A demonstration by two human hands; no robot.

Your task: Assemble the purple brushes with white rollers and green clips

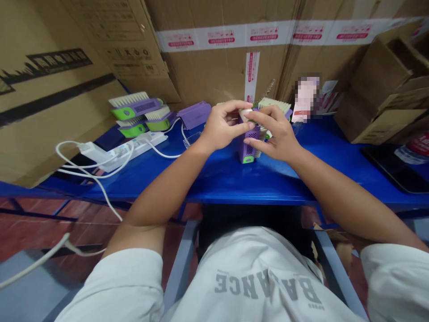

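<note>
A purple and green brush [247, 147] stands on end on the blue table in front of me, its bristles mostly turned to the right. My left hand [219, 126] curls around its upper part from the left, thumb and fingers pressed near a small white piece [246, 114] at the top. From the other side my right hand [278, 134] grips the same brush, with fingers on the white piece and the thumb lower on the purple body. What the white piece is, I cannot make out. Behind the right hand more brushes [275, 105] show in part.
Several brushes [136, 107] are stacked at the left, beside a purple part [194, 115]. A white power strip [134, 150] with cables lies in front of them. Cardboard boxes [214, 71] wall the back. A dark phone [395, 167] and a bottle [415, 150] are at the right.
</note>
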